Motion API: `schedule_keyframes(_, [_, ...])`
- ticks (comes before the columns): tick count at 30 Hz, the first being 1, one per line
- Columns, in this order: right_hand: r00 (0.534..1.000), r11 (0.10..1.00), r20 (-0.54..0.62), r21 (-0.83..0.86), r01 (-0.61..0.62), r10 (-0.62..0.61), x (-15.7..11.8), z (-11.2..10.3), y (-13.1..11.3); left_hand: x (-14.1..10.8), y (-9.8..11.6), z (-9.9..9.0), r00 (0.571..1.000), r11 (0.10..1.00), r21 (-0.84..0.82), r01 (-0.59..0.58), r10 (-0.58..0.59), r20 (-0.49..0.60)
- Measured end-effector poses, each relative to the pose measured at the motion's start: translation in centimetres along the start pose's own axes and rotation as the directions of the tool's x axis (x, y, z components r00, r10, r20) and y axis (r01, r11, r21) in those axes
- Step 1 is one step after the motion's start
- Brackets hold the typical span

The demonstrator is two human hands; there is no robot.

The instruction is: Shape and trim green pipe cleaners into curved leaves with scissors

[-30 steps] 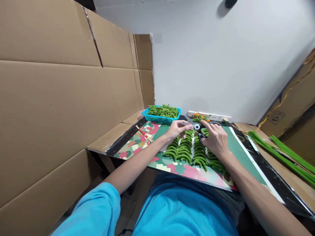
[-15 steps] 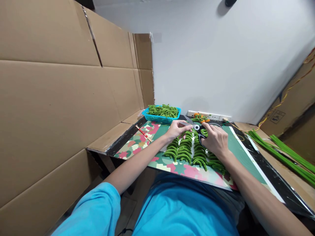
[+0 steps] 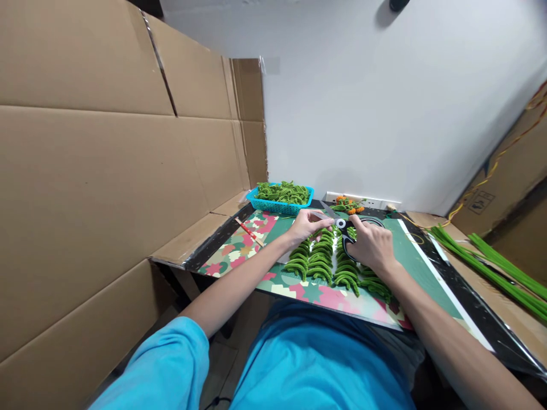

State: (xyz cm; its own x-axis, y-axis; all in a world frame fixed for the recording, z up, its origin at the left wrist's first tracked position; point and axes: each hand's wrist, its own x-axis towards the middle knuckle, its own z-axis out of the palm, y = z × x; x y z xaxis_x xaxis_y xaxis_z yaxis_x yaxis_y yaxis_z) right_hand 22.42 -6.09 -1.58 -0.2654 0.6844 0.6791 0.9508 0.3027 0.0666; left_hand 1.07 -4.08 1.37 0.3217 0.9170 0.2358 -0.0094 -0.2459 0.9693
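Observation:
My right hand [image 3: 372, 242] is wrapped round the black handles of a pair of scissors [image 3: 341, 224]. Their blades stand apart and point up and left. Close against the blades, the fingers of my left hand [image 3: 305, 226] are pinched together; what lies between them is too small to make out. Beneath both hands, curved fuzzy green pipe cleaner pieces [image 3: 320, 261] lie in several rows running towards me, on white strips. My hands hide the far ends of some rows.
A blue basket [image 3: 280, 208] heaped with green pieces stands at the back left. Orange-and-green fuzzy sprigs [image 3: 348, 205] lie by a power strip [image 3: 376, 203]. A red-and-tan stick [image 3: 249, 232] is on the patterned mat [image 3: 231, 250]. Long green pipe cleaners [image 3: 491, 272] lie right; cardboard [image 3: 106, 188] walls the left.
My right hand and the scissors have shifted very slightly left. My left hand has stayed in nearly the same place, and the green rows look the same.

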Motion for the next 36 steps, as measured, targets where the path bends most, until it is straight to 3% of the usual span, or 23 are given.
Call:
schedule_keyframes(20, [0.998,1.0,0.058,-0.004,-0.026,0.027,-0.1,-0.3,-0.3,0.1,-0.5,0.0,1.0,1.0,-0.017,0.0,0.0,0.012])
schedule_keyframes(36, [0.995,1.0,-0.096,0.021,0.013,-0.011,-0.3,0.4,0.3,-0.3,0.3,0.3,0.999,0.999,-0.017,-0.036,0.036,0.029])
